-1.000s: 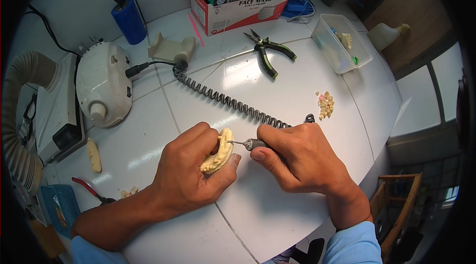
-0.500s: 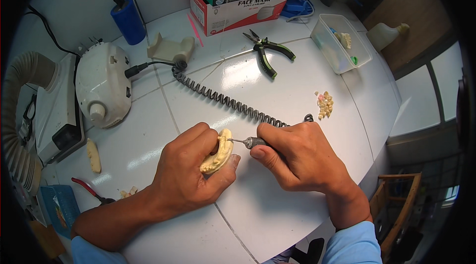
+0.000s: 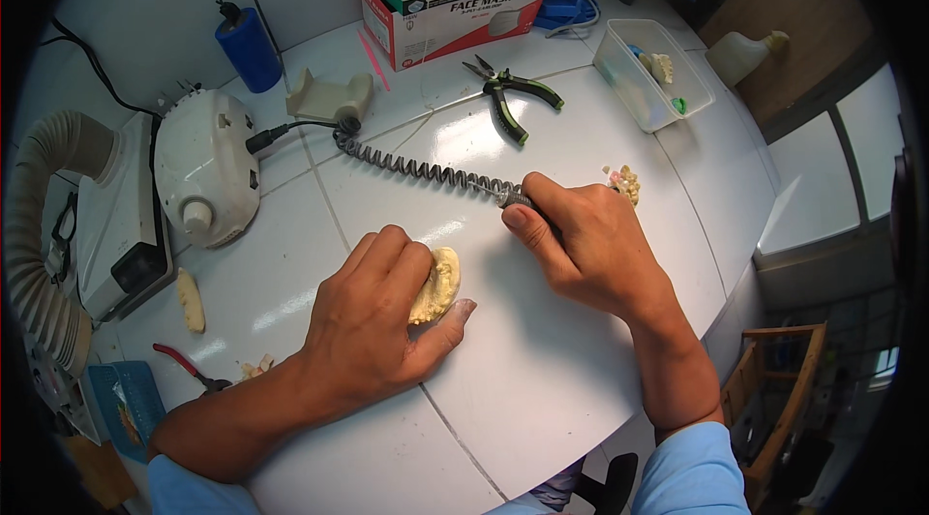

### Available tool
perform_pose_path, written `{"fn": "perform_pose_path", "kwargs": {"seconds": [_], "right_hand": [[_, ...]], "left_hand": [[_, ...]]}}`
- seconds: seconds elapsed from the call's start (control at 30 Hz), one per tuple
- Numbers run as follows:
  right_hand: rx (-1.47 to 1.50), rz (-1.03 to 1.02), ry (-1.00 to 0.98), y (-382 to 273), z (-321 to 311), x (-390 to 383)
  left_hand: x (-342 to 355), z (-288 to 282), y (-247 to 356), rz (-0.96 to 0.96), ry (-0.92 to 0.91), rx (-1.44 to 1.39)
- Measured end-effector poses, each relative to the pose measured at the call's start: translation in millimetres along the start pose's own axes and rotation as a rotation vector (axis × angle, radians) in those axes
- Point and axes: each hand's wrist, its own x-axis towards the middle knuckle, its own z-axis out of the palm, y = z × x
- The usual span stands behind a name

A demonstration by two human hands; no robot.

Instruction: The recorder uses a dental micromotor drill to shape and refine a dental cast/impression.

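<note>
The left hand [image 3: 373, 307] pinches one yellow tooth model [image 3: 442, 283]. Past the model and to its right, the right hand [image 3: 592, 246] squeezes one drill pen [image 3: 517, 199], apart from the model. Farther past the model sit one pair of green-black pliers [image 3: 513, 108], one see-through tub [image 3: 617, 79] with one pale lump [image 3: 662, 69] and one green bit [image 3: 679, 106] inside, and two stacked boxes [image 3: 455, 26] with printing.

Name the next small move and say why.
I'd probably bring the drill to the yellow cast: the right hand holds the drill apart from it, while the left hand grips the cast with part of its ridged face exposed.
</note>
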Motion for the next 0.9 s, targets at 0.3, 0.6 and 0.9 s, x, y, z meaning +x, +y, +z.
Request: {"fn": "perform_pose_path", "kwargs": {"seconds": [0.3,0.6,0.9], "right_hand": [[-0.017,-0.062,0.123,20,3,6],[-0.090,-0.211,0.325,28,25,9],[-0.237,-0.267,0.445,23,40,8]], "left_hand": [[-2,3,-2,0.029,0.000,0.025],[-1,8,-9,0.020,0.020,-0.101],[-1,8,-7,-0.047,-0.014,-0.138]]}}
